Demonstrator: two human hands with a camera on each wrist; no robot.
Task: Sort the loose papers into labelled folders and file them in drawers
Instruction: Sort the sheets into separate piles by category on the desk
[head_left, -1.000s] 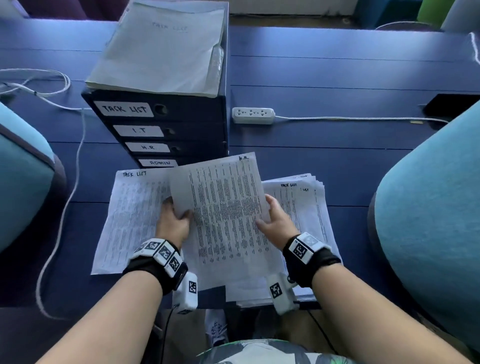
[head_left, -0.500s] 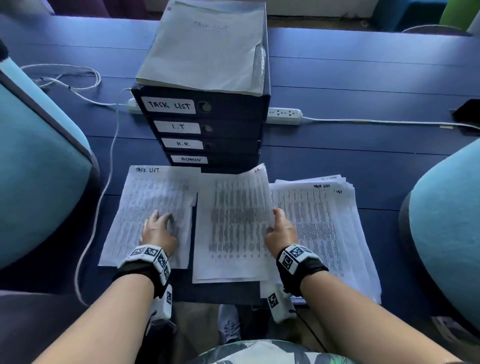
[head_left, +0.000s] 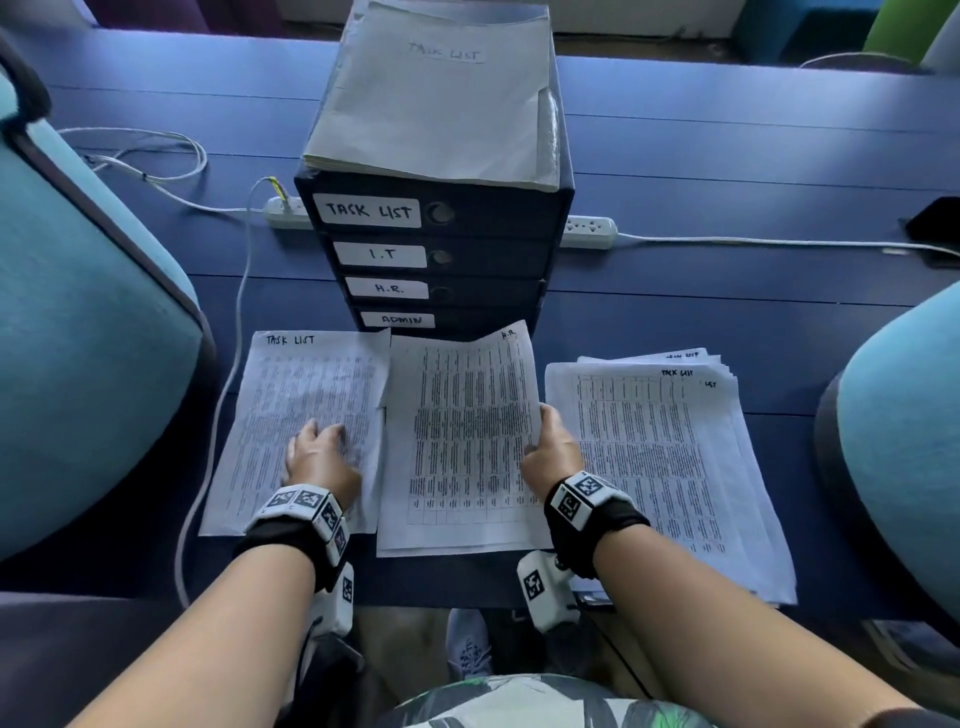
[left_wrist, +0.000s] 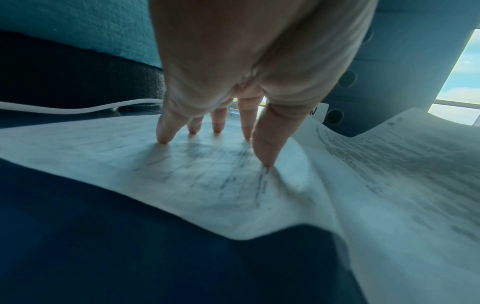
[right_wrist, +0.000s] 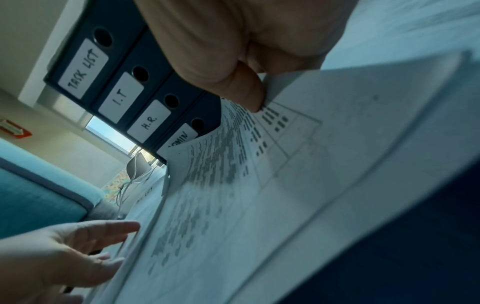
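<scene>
Behind papers (head_left: 462, 441), drawer unit (head_left: 441, 260)

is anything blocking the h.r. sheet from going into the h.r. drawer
Nothing visible blocks it. The white printed H.R. sheet, pinched by the right hand, lies just before the dark blue drawer unit. The H.R. drawer is shut, and no H.R. folder shows.

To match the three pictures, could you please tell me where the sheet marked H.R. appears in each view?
Head: the H.R. sheet lies centre, its right edge pinched by the right hand.
Left wrist: right side, beside the left hand pressing the TASK LIST sheet.
Right wrist: curling across the centre.
Shared landmark: the labelled drawer unit.
</scene>
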